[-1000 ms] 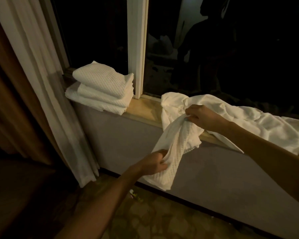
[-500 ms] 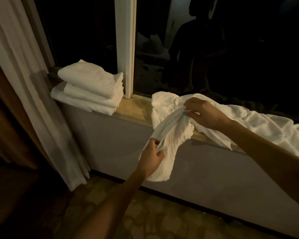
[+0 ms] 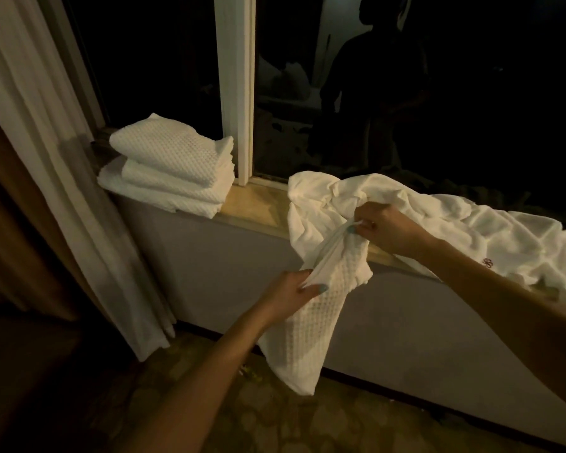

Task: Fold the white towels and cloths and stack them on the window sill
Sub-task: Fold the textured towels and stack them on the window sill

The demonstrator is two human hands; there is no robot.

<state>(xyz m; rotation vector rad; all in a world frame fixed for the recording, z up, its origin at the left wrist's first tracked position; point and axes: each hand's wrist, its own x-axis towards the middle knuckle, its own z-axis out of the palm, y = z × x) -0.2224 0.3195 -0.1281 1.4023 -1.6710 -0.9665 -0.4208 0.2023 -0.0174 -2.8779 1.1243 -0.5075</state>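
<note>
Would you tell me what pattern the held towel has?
The towel is white with a waffle weave; head view.

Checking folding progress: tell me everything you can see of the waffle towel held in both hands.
The waffle towel is white, soft, with a raised grid weave. Unfolded and bunched lengthwise, it hangs before the grey wall under the window sill. The right hand pinches its gathered top by the crumpled white cloth; the left hand grips its left edge lower down. Its free end dangles below.

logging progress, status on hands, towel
Left hand, right hand grip white waffle towel, unfolded. Folded white towel stack on wooden sill. Crumpled white sheet crowds sill.
</note>
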